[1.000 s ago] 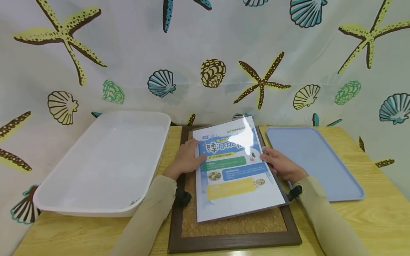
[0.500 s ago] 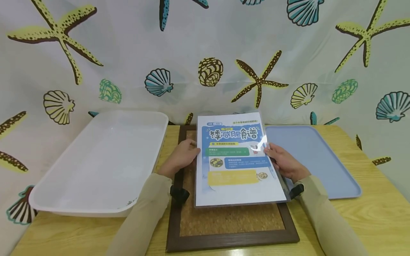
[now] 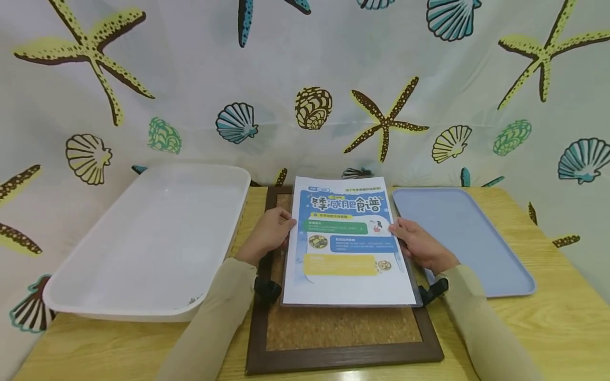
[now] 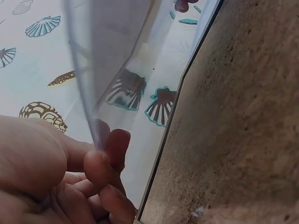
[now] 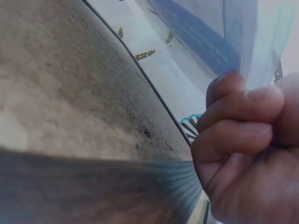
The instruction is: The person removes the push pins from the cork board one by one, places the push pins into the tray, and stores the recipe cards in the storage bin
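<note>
A printed sheet in a clear plastic sleeve (image 3: 350,290), with a blue heading and green, blue and yellow text blocks, is held above a brown-framed cork board (image 3: 343,330). My left hand (image 3: 268,233) pinches its left edge. In the left wrist view, thumb and fingers (image 4: 100,168) close on the clear plastic. On the opposite side, my right hand (image 3: 423,246) pinches the right edge; its fingers (image 5: 233,137) are curled in the right wrist view. The sheet covers much of the board; the lower cork strip shows.
A large white tray (image 3: 147,243) stands on the left of the wooden table (image 3: 562,323). To the right lies a flat light-blue tray (image 3: 469,243), partly behind my right hand. A shell-and-starfish patterned cloth (image 3: 281,63) hangs behind the table.
The sleeved sheet has turned from slanted to nearly straight. My left thumb has moved off its face to the left edge. Over the last half second, the sheet's top edge has dropped slightly.
</note>
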`<state>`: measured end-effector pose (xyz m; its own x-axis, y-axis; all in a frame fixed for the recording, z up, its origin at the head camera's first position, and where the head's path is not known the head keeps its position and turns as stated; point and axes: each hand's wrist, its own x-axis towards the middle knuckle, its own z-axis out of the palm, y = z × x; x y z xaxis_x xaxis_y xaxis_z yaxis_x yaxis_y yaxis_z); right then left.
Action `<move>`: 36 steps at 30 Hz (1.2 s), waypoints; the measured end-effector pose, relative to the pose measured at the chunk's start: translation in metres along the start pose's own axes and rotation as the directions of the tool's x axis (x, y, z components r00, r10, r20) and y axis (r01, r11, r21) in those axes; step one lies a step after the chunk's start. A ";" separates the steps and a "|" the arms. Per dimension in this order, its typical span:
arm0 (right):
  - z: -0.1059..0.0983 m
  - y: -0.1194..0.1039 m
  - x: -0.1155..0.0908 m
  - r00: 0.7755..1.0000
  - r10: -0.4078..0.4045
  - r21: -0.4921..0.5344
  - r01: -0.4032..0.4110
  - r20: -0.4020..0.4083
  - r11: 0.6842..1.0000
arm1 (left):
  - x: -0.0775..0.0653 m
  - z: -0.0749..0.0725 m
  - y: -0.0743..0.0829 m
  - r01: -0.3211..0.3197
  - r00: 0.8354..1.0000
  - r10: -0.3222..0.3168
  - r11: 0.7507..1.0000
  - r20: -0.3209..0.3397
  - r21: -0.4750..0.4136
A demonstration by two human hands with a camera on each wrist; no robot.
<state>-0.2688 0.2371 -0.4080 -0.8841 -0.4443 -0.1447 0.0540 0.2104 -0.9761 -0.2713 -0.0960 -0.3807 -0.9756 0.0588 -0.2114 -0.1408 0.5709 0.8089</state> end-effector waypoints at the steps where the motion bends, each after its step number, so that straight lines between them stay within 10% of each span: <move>1: 0.000 0.000 -0.001 1.000 0.002 -0.006 -0.002 -0.006 1.000 | -0.001 0.000 0.000 -0.002 1.000 0.002 1.000 -0.001 0.004; 19: 0.002 -0.014 -0.009 1.000 0.004 -0.081 -0.006 -0.027 0.997 | -0.019 -0.008 0.008 -0.120 0.993 0.122 0.988 -0.006 0.100; 36: 0.016 -0.028 0.007 0.999 -0.039 -0.034 0.039 0.004 0.999 | -0.028 -0.033 0.007 -0.082 0.994 0.092 0.984 -0.058 0.160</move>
<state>-0.2694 0.2139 -0.3842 -0.8837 -0.4556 -0.1070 0.0035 0.2222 -0.9750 -0.2504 -0.1205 -0.3509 -0.9926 0.0634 -0.1039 -0.0320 0.6879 0.7251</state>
